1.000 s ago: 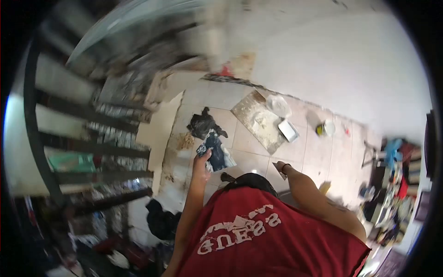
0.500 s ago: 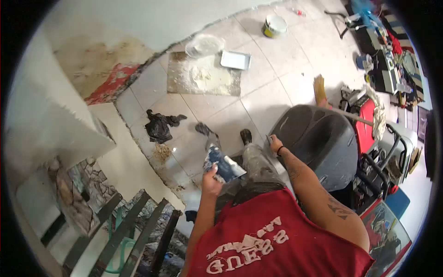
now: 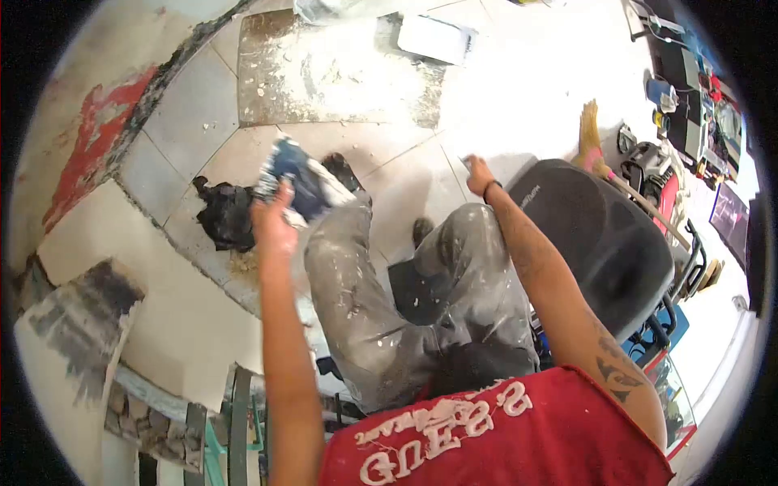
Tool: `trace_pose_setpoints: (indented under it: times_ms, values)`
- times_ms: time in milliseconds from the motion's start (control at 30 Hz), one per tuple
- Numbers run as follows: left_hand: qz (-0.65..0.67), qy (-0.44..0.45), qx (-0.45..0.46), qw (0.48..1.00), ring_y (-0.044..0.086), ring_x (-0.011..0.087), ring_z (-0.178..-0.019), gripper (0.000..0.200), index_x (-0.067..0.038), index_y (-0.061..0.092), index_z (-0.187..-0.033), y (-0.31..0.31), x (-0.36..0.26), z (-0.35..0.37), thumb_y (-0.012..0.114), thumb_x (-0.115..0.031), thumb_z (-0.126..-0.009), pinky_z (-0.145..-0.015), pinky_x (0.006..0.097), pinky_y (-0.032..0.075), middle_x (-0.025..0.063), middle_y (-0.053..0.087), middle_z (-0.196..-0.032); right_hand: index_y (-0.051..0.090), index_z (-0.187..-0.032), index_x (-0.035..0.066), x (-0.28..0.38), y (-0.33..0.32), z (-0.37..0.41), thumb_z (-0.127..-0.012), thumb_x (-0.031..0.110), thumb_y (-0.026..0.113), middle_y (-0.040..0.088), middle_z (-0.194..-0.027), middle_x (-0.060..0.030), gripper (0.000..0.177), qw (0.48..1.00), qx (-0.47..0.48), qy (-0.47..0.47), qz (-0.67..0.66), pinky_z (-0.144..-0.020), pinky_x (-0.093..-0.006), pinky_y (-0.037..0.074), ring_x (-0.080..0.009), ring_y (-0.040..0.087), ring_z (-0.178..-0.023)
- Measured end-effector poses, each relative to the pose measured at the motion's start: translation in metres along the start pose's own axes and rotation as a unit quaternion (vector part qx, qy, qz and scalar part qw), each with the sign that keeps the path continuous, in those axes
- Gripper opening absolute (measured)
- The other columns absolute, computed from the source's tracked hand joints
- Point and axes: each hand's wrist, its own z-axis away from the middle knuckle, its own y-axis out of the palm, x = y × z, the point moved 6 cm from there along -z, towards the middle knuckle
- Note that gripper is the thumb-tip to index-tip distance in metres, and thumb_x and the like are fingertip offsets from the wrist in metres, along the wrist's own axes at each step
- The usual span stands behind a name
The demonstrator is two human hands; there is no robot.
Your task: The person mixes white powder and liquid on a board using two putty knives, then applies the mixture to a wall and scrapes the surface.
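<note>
My left hand (image 3: 275, 217) is closed on the edge of a dark blue flat board (image 3: 293, 174) smeared with white plaster. It is held out over the floor, left of my knees. My right hand (image 3: 480, 178) is closed around a thin grey blade (image 3: 466, 163), mostly hidden by the fingers, beside a large black speaker (image 3: 587, 235). Ahead, a brown floor board (image 3: 263, 77) is covered with white powder and plaster (image 3: 340, 77). On its right edge stands a white tray (image 3: 433, 39). A crumpled black plastic bag (image 3: 227, 215) lies behind the blue board.
To the right, a straw broom (image 3: 590, 134) leans behind the speaker, with clutter along that side. On the left are a wall base with peeling red paint (image 3: 101, 134) and a pale step (image 3: 178, 292). Dark slats (image 3: 237, 413) stand at the lower left.
I have lowered, with my knees now bent, and the floor board appears closer. My left hand has moved left and forward with the blue board. My right hand has reached forward, still gripping the blade.
</note>
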Motion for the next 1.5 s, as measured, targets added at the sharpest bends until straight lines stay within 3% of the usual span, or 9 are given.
trace_pose_setpoints:
  times_ms: [200, 333, 433, 600, 867, 1033, 1167, 1333, 1500]
  values:
    - [-0.059, 0.137, -0.043, 0.988, 0.061, 0.0171, -0.087, 0.026, 0.001, 0.057, -0.107, -0.077, -0.028, -0.168, 0.061, -0.001, -0.081, -0.079, 0.0325, 0.051, 0.0069, 0.062, -0.101, 0.058, -0.103, 0.004, 0.141, -0.074, -0.156, -0.064, -0.012, 0.04, 0.056, -0.105, -0.0184, 0.046, 0.97, -0.119, -0.208, 0.041, -0.089, -0.0409, 0.043, -0.0354, 0.051, -0.104]
    - [-0.089, 0.007, -0.017, 0.996, 0.062, 0.0188, -0.086, 0.03, 0.001, 0.056, -0.109, -0.063, 0.066, -0.239, 0.061, 0.0, -0.079, -0.08, 0.0339, 0.051, 0.0087, 0.062, -0.101, 0.058, -0.103, 0.004, 0.161, -0.139, -0.2, -0.073, -0.002, 0.048, 0.06, -0.103, -0.0199, 0.032, 0.946, -0.25, -0.191, 0.08, -0.082, -0.0409, 0.045, -0.0372, 0.056, -0.098]
    - [-0.061, -0.047, 0.119, 0.99, 0.063, 0.019, -0.083, 0.032, 0.001, 0.056, -0.109, -0.057, 0.194, -0.286, 0.062, 0.0, -0.078, -0.077, 0.0344, 0.052, 0.0089, 0.063, -0.099, 0.057, -0.099, 0.004, 0.157, -0.162, -0.23, -0.075, 0.003, 0.051, 0.063, -0.09, -0.021, 0.025, 0.913, -0.334, -0.206, 0.114, -0.078, -0.0441, 0.046, -0.038, 0.059, -0.089]
    - [0.037, -0.197, 0.138, 0.97, 0.062, 0.0211, -0.083, 0.025, 0.0, 0.059, -0.105, -0.049, 0.302, -0.22, 0.062, -0.001, -0.08, -0.075, 0.0325, 0.051, 0.0079, 0.064, -0.093, 0.058, -0.092, 0.005, 0.141, -0.164, -0.264, -0.077, 0.004, 0.053, 0.063, -0.085, -0.0208, 0.016, 0.952, -0.249, -0.129, 0.123, -0.073, -0.0458, 0.046, -0.0373, 0.06, -0.085]
    - [0.158, -0.171, 0.214, 0.949, 0.062, 0.0204, -0.087, 0.032, -0.002, 0.059, -0.11, -0.095, 0.345, -0.194, 0.057, 0.005, -0.079, -0.082, 0.036, 0.051, 0.0083, 0.064, -0.097, 0.062, -0.092, 0.005, 0.139, -0.162, -0.35, -0.073, 0.008, 0.058, 0.064, -0.09, -0.0188, 0.02, 0.936, -0.206, -0.21, 0.195, -0.075, -0.0431, 0.047, -0.0366, 0.06, -0.088]
    - [0.156, -0.161, 0.201, 0.953, 0.062, 0.0168, -0.087, 0.028, -0.002, 0.06, -0.106, -0.076, 0.315, -0.183, 0.057, 0.005, -0.08, -0.08, 0.0341, 0.052, 0.0056, 0.064, -0.095, 0.064, -0.095, 0.004, 0.134, -0.138, -0.371, -0.071, 0.011, 0.065, 0.065, -0.086, -0.0169, 0.024, 0.934, -0.153, -0.232, 0.226, -0.074, -0.039, 0.05, -0.032, 0.062, -0.082]
    - [-0.04, -0.07, 0.212, 0.974, 0.059, 0.011, -0.083, 0.023, -0.005, 0.063, -0.102, -0.082, 0.326, -0.203, 0.059, 0.002, -0.081, -0.078, 0.0268, 0.046, -0.0022, 0.064, -0.091, 0.062, -0.096, 0.001, 0.115, -0.134, -0.394, -0.07, 0.016, 0.067, 0.064, -0.087, -0.0182, 0.031, 0.952, -0.063, -0.239, 0.178, -0.072, -0.0383, 0.048, -0.0306, 0.061, -0.08]
    - [0.09, -0.215, 0.248, 0.94, 0.061, 0.019, -0.088, 0.029, -0.004, 0.061, -0.1, -0.142, 0.346, -0.235, 0.053, 0.013, -0.078, -0.08, 0.0364, 0.051, 0.0074, 0.063, -0.097, 0.06, -0.094, -0.002, 0.109, -0.15, -0.39, -0.074, 0.011, 0.067, 0.064, -0.08, -0.0133, 0.025, 0.956, -0.002, -0.271, 0.114, -0.067, -0.033, 0.047, -0.0205, 0.059, -0.073]
    - [-0.019, -0.156, 0.203, 0.967, 0.06, 0.0156, -0.088, 0.035, -0.004, 0.056, -0.109, -0.159, 0.307, -0.234, 0.056, 0.01, -0.076, -0.081, 0.0321, 0.048, 0.0039, 0.062, -0.099, 0.06, -0.092, -0.003, 0.118, -0.182, -0.373, -0.076, 0.005, 0.065, 0.06, -0.071, -0.0032, 0.019, 0.968, 0.029, -0.247, 0.029, -0.061, -0.0272, 0.046, -0.0091, 0.054, -0.066]
